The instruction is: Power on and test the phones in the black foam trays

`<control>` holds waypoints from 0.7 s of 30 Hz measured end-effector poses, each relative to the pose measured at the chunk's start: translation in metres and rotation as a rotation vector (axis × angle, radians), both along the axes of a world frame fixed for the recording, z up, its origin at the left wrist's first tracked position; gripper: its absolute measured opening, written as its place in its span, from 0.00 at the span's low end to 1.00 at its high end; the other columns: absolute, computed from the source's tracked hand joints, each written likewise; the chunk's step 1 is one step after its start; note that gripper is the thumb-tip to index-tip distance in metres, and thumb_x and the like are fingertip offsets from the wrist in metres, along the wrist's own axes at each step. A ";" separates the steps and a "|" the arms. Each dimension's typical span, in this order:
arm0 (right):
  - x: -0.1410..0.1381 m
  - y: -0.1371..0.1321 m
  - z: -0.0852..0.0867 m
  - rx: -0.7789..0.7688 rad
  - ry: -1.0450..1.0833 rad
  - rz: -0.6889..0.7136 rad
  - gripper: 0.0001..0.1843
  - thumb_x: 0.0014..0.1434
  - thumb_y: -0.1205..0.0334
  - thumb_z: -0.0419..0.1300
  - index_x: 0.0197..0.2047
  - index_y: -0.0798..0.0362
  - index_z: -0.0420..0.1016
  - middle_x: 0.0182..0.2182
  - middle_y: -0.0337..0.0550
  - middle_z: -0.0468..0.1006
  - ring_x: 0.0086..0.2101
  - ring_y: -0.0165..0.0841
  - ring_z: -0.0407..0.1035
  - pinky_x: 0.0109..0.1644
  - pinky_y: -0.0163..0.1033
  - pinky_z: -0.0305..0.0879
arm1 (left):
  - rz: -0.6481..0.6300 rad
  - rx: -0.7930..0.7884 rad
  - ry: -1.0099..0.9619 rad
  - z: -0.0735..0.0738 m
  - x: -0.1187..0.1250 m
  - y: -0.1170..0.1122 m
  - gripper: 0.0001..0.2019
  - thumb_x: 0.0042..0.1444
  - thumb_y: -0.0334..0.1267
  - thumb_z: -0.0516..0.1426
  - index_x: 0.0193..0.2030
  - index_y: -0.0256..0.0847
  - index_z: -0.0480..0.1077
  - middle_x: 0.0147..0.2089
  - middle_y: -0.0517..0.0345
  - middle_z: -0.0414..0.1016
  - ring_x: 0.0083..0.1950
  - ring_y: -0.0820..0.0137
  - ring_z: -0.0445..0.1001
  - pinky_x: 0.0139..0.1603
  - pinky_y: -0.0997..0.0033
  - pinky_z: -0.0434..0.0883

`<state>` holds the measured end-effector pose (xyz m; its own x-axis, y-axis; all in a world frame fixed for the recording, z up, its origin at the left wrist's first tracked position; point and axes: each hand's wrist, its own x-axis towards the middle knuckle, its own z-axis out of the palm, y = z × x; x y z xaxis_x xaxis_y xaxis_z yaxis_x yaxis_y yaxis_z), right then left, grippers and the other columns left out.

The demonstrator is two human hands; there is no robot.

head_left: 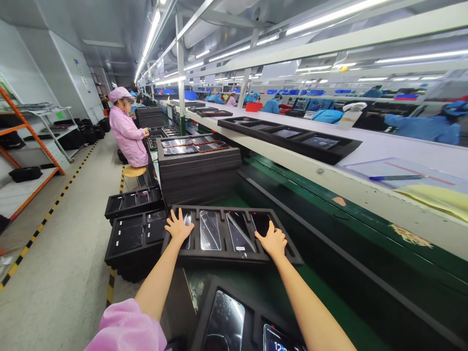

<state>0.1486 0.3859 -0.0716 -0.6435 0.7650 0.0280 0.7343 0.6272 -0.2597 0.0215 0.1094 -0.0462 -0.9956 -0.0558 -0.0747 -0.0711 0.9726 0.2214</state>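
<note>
A black foam tray [234, 257] lies in front of me with phones in its slots. My left hand [177, 228] rests over its left end, fingers spread, partly covering a phone [187, 229]. At the right end my right hand [273, 241] lies by another phone [260, 223], its thumb and index finger apart and the other fingers bent. Neither hand visibly grasps anything; the exact contact is hard to see. Between my hands lie a phone with a glossy screen [209, 229] and a second glossy phone [239, 233]. Both have small white labels.
Nearer me, another foam tray [253, 325] holds a phone with a lit screen [278, 339]. Stacked foam trays [199, 175] stand beyond, more trays [133, 261] at left. A shelf [285, 168] with a long tray [292, 139] runs along the right. A co-worker in pink [126, 131] stands farther left.
</note>
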 end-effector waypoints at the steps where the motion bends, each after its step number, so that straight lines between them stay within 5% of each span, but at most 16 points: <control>1: 0.000 0.000 0.000 0.000 0.000 0.000 0.39 0.55 0.49 0.51 0.64 0.58 0.45 0.52 0.60 0.61 0.52 0.49 0.58 0.52 0.48 0.52 | 0.001 -0.002 0.005 -0.001 0.000 0.000 0.40 0.49 0.52 0.54 0.67 0.46 0.43 0.70 0.48 0.37 0.62 0.46 0.52 0.54 0.49 0.58; 21: -0.001 0.003 -0.006 -0.007 0.008 -0.008 0.39 0.53 0.48 0.52 0.63 0.58 0.47 0.51 0.60 0.61 0.52 0.49 0.57 0.52 0.49 0.52 | 0.010 -0.013 0.049 -0.009 -0.003 0.001 0.41 0.48 0.52 0.53 0.67 0.46 0.42 0.70 0.48 0.39 0.61 0.47 0.54 0.54 0.50 0.58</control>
